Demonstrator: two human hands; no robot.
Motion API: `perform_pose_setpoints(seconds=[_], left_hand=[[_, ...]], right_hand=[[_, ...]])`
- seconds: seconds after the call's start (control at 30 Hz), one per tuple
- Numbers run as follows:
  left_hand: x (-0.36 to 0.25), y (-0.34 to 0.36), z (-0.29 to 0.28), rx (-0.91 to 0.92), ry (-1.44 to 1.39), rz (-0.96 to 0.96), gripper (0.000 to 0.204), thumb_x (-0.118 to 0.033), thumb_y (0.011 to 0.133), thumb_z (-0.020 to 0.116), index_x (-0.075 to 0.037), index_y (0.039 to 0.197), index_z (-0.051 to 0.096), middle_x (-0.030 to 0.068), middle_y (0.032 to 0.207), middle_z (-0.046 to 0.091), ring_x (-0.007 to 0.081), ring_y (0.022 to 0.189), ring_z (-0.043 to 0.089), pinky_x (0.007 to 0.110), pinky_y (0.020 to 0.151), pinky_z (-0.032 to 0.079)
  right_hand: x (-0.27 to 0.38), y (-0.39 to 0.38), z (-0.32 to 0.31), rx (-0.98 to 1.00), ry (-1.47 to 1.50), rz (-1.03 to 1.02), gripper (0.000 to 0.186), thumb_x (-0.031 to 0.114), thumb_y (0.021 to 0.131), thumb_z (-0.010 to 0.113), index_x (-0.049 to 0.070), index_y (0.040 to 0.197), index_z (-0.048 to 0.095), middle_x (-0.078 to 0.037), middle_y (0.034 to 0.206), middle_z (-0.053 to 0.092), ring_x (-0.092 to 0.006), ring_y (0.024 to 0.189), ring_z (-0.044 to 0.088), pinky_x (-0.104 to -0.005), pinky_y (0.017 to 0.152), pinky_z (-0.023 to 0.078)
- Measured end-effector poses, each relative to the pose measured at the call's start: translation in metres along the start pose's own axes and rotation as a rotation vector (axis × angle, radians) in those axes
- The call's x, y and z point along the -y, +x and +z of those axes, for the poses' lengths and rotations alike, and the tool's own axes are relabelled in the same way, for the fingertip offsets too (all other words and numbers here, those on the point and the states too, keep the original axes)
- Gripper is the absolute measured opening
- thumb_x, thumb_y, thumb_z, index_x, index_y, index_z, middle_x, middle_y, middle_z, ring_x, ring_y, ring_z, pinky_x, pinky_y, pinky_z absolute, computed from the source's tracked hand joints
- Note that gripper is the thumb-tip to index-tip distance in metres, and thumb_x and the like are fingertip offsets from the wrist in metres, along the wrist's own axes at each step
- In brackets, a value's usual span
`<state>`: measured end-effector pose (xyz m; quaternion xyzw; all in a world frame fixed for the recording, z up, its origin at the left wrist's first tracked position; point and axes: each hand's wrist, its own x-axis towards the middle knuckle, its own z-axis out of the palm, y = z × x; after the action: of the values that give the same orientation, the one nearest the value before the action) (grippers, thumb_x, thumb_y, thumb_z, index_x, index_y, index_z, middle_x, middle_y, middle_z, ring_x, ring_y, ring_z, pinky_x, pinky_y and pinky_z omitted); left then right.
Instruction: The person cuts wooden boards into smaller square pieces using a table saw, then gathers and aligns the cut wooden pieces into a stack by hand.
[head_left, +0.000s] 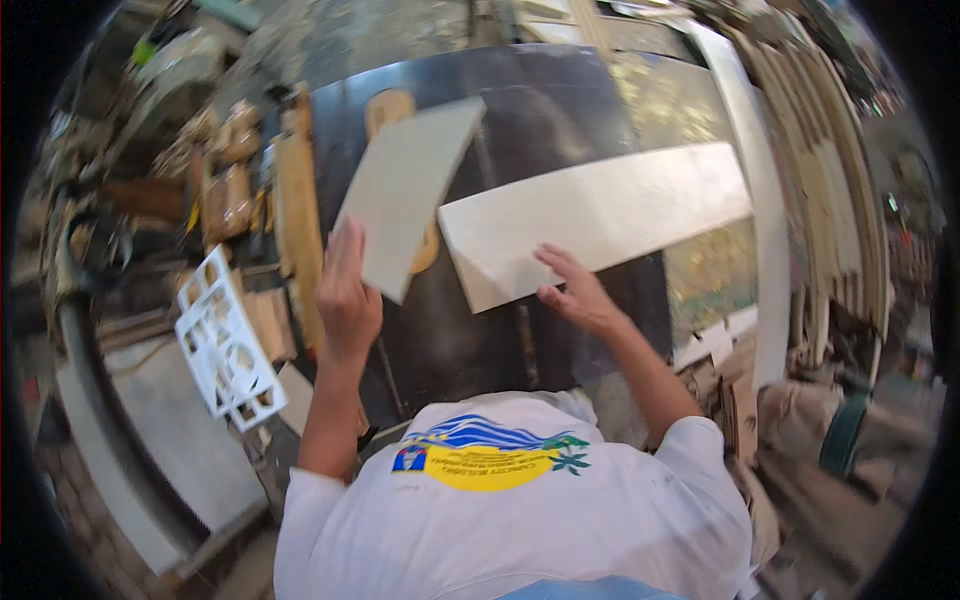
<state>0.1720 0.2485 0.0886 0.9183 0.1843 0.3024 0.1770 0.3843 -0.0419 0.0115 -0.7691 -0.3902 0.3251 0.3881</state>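
Left grip has fingers close together at the edge of a smooth, greyish, slant-ended board; whether it pinches, I cannot tell. Right grip is loosely spread at a longer, paler board; both boards are over the dark surface, the longer partly.

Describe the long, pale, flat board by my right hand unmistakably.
Begin at the dark, flat tabletop. Across its right side stretches a long, pale, flat board, the right hand over its near edge. Unlike the shorter, greyish board at the left hand, it reaches past the tabletop's right edge.
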Motion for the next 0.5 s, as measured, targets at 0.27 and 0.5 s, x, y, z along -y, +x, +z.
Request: perform_pose_setpoints(seconds=[0.27,0.5], left_hand=[[-0.146,-0.050,0.072,0.439,-0.322,0.374,0.037,0.002,0.084,0.061,0.001,0.121,0.065,0.0233,0.134,0.059,0.0399,0.129,0.054,0.049,0.110,0.042],[-0.135,-0.086,0.087,0.478,-0.435,-0.190,0.032,-0.003,0.081,0.066,0.000,0.113,0.066,0.0181,0.114,0.064,0.0342,0.104,0.064,0.041,0.096,0.050]], right_hand=[[0.030,-0.104,-0.023,-0.794,1.051,0.381,0.041,0.006,0.093,0.062,-0.002,0.131,0.050,-0.014,0.123,0.062,-0.0218,0.105,0.063,-0.0369,0.093,0.051],[-0.158,-0.190,-0.148,-1.632,0.712,0.410,0.039,0.008,0.096,0.060,-0.002,0.131,0.045,-0.014,0.115,0.063,-0.0263,0.098,0.065,-0.0414,0.082,0.056]])
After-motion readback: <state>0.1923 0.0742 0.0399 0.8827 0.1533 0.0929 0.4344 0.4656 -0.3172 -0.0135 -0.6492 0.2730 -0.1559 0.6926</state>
